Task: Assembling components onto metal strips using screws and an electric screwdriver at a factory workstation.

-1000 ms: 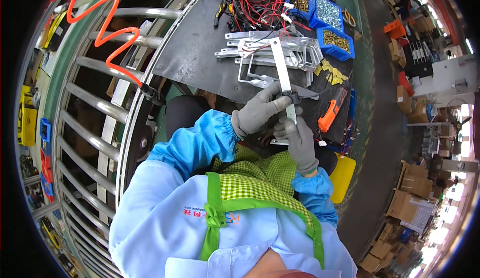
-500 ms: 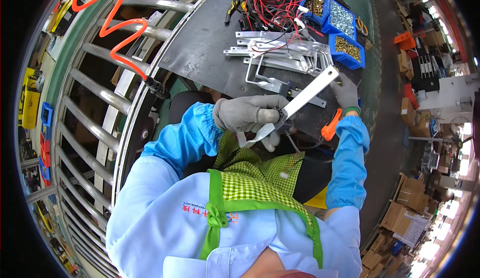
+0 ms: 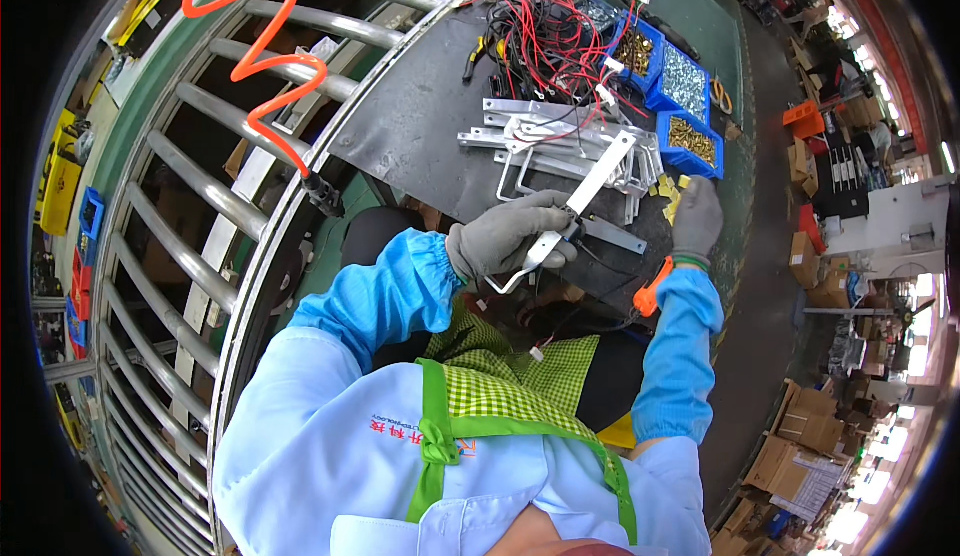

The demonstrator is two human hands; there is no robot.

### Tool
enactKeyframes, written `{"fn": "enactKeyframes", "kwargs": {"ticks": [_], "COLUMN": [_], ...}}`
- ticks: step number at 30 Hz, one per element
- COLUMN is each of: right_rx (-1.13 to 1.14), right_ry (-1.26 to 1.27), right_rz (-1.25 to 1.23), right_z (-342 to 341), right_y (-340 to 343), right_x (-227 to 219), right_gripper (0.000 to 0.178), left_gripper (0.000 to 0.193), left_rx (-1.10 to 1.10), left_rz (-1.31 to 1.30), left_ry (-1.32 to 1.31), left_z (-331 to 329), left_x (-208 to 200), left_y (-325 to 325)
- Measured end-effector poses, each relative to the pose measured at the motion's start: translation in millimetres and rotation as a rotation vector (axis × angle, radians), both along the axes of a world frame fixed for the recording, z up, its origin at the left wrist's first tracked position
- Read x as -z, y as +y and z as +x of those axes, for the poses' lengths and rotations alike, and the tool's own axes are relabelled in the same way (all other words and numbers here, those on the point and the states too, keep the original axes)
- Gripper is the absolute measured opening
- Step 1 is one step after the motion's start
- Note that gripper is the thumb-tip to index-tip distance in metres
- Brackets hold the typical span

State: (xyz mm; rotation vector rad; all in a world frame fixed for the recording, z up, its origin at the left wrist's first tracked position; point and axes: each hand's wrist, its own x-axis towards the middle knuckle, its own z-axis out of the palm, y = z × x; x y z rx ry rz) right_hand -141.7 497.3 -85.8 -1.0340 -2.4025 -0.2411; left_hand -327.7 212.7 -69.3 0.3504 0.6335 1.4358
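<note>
Left hand (image 3: 510,238) alone on the white metal bracket (image 3: 598,174); right hand (image 3: 697,221) away at the yellow pieces (image 3: 668,192).
Nearest: left-hand fingers clamped round the bracket's bent lower end, by a small black part (image 3: 574,224); bracket held slantwise over the tabletop's (image 3: 400,121) near edge. Right hand, beside the bracket's far end a moment ago, now well apart, fingers curled by the yellow pieces; cannot tell whether it pinches one. Seems the left grip alone steadies the work. Orange-handled tool (image 3: 652,288) near the right wrist. Beyond: stacked brackets (image 3: 520,108), blue bin (image 3: 706,169) of brass-coloured fasteners, red-and-black wires (image 3: 525,36).
</note>
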Motion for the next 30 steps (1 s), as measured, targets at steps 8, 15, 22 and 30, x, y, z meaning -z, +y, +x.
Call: {"fn": "enactKeyframes", "kwargs": {"ticks": [8,15,22,30], "right_rx": [-0.5,-0.537,-0.654,-0.656], "right_ry": [0.591,0.516,0.184,-0.071], "right_rz": [-0.771,-0.837,-0.624,-0.42], "right_z": [-18,-23,-17,-13], "right_y": [-160,-185,-183,-181], "right_x": [-96,-87,-89,-108], "right_gripper": [0.023,0.02,0.018,0.028], "left_gripper": [0.057,0.059,0.046,0.041], "left_rx": [-0.001,0.047,0.124,0.206], "left_rz": [0.116,0.195,0.182,0.192], "left_ry": [0.396,0.52,0.564,0.561], "left_z": [4,5,1,4], "left_x": [-22,-23,-13,-12], "left_y": [-1,-11,-17,-18]}}
